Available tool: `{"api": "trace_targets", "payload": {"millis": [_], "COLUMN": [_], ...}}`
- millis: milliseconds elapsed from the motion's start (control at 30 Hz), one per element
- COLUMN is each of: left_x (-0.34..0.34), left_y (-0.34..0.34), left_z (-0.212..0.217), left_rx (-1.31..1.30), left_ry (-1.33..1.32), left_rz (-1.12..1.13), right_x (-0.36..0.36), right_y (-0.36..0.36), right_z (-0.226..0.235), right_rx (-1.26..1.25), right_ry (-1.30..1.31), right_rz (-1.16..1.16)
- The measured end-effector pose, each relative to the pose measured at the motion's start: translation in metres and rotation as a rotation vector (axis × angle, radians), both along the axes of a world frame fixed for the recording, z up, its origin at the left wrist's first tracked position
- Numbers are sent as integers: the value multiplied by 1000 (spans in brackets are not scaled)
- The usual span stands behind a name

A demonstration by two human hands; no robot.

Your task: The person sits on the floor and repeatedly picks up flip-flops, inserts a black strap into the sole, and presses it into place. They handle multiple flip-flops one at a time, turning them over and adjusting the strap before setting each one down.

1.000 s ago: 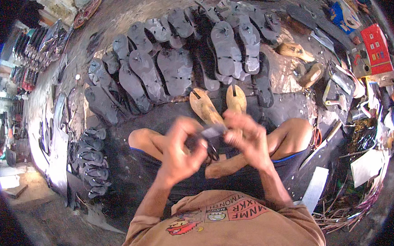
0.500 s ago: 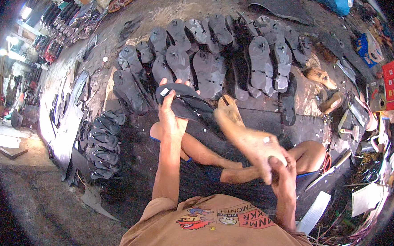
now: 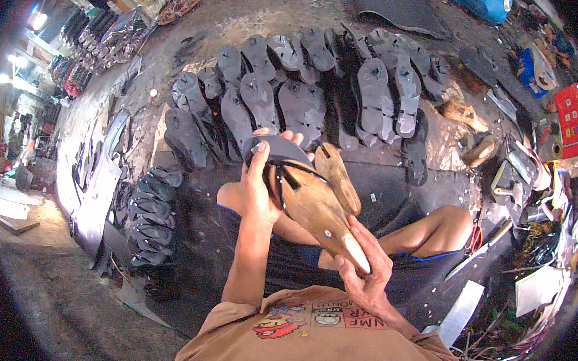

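Right hand (image 3: 366,274) clamped on the heel of the wooden last (image 3: 316,208); left hand (image 3: 258,188) wrapped over the black sandal (image 3: 278,151) at its toe. Long axis running from five o'clock up to eleven, the toe end farther away, above the lap. Second wooden last (image 3: 336,175) just beside at two o'clock.

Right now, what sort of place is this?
Probably a floor-level sandal-making workshop: rows of dark sandals laid out on the ground, a wooden last with a sole in both hands, scattered tools on the right.

Left hand (image 3: 258,192) hides part of the black sandal sole (image 3: 275,148)
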State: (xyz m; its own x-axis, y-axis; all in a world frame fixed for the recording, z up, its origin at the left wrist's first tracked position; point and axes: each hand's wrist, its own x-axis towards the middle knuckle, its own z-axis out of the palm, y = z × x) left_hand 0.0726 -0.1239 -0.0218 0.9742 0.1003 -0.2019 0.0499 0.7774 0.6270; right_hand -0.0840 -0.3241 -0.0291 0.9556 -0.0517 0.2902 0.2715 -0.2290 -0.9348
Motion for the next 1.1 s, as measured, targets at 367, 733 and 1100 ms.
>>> {"api": "trace_targets", "payload": {"millis": [367, 733, 1100], "left_x": [-27, -107, -108], "left_y": [-20, -6, -8], "left_z": [-34, -32, 34], "left_rx": [-80, -94, -474], "left_ry": [90, 309, 103], "left_rz": [-224, -318, -678], "right_x": [32, 33, -14], "right_y": [7, -11, -5], "right_z": [-26, -60, -44], "right_rx": [33, 31, 1043], "right_ry": [3, 537, 896], "right_rz": [5, 80, 467]}}
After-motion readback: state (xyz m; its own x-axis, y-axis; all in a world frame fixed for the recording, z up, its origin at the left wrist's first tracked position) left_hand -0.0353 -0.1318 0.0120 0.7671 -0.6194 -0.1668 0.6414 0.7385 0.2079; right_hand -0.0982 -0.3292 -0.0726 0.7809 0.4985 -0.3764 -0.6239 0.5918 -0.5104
